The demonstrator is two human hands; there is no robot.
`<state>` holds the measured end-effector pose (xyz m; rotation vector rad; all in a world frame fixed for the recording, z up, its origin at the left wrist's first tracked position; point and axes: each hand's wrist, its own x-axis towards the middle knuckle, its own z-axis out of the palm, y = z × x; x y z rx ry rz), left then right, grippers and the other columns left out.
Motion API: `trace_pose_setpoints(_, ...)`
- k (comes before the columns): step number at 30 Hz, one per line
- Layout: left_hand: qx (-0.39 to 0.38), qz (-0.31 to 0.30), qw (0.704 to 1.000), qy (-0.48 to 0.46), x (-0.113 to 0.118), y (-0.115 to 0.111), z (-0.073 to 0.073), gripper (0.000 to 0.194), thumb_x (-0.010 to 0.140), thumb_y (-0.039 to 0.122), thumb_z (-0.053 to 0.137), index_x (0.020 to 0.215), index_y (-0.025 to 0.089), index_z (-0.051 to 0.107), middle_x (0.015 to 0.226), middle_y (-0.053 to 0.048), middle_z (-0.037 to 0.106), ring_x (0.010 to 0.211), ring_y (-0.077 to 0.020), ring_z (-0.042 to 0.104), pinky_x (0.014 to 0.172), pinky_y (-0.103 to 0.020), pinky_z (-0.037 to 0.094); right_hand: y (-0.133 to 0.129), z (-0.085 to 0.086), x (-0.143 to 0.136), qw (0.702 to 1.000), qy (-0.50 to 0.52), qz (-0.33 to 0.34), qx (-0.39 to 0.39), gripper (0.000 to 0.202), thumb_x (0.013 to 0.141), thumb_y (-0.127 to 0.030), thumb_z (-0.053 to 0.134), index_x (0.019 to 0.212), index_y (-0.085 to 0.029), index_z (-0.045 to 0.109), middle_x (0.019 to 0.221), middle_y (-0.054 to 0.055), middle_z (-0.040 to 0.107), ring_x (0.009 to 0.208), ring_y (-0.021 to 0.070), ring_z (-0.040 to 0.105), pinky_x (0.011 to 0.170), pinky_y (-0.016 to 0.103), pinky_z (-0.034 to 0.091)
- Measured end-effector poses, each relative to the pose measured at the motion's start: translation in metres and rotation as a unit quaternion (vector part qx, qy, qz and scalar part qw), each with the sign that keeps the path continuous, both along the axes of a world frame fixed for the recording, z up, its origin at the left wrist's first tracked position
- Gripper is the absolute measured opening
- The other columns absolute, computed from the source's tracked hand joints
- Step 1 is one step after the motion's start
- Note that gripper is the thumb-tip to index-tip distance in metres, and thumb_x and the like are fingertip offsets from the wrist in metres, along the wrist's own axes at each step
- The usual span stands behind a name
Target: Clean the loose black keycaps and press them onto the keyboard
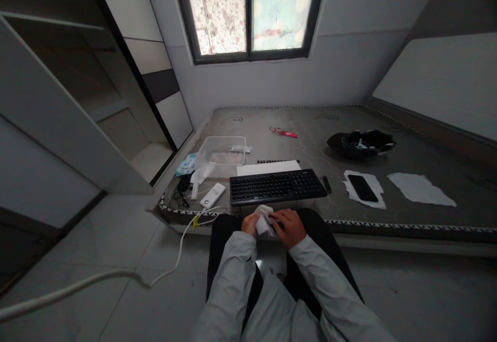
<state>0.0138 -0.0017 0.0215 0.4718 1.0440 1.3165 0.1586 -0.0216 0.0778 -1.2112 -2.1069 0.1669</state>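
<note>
A crumpled white tissue (264, 222) is held between my two hands, just in front of the keyboard and over my lap. My left hand (250, 224) is closed on the tissue's left side. My right hand (289, 228) pinches at its right side, with a small dark object between the fingertips that is too small to name. The black keyboard (277, 186) lies just beyond both hands, its far edge overlapping a white sheet or pad (267, 168).
Left of the keyboard are a white power strip (213, 196) with its cable, black cords and a clear plastic box (221, 151). To the right, a phone (362, 188) rests on white paper beside another sheet (421, 188). Farther back lie a black cap (363, 143) and a red item (285, 132).
</note>
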Motion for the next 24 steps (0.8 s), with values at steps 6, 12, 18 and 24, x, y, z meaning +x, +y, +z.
trace_pose_setpoints(6,0.049,-0.055,0.994,-0.086,-0.002,-0.007,0.026,0.042,0.059,0.032,0.060,0.092,0.008,0.064,0.093,-0.014,0.066,0.088,-0.0253,0.059,0.068,-0.029,0.046,-0.001,-0.002,-0.013,0.990,0.118,-0.002,-0.073,0.022,0.078,-0.028,0.048,0.094,-0.025,0.063,0.086,0.004,0.064,0.079,0.0183,0.056,0.072,0.033,0.043)
trace_pose_setpoints(12,0.099,-0.058,0.993,-0.006,-0.002,-0.007,0.031,0.050,0.051,0.023,0.073,0.099,0.012,0.062,0.100,-0.012,0.065,0.095,-0.0243,0.057,0.082,-0.032,0.044,0.006,-0.003,-0.012,0.959,0.226,-0.073,-0.154,0.026,0.073,-0.038,0.051,0.090,-0.024,0.064,0.082,0.002,0.065,0.066,0.0154,0.058,0.064,0.027,0.047)
trace_pose_setpoints(18,0.073,-0.015,0.994,0.081,0.003,-0.005,0.029,0.046,0.039,0.026,0.079,0.080,0.011,0.067,0.078,-0.009,0.069,0.075,-0.0208,0.063,0.072,-0.032,0.049,0.012,-0.012,-0.012,0.937,0.270,-0.081,-0.206,0.026,0.069,-0.041,0.055,0.080,-0.019,0.064,0.069,0.002,0.066,0.056,0.0145,0.056,0.054,0.026,0.047)
trace_pose_setpoints(24,0.059,-0.039,0.988,0.140,0.006,-0.008,0.034,0.048,0.048,0.041,0.073,0.085,0.011,0.067,0.071,-0.007,0.068,0.057,-0.0152,0.059,0.052,-0.025,0.048,0.014,-0.016,-0.009,0.936,0.269,-0.068,-0.218,0.024,0.067,-0.040,0.057,0.077,-0.020,0.065,0.071,0.002,0.067,0.060,0.0157,0.059,0.057,0.027,0.048)
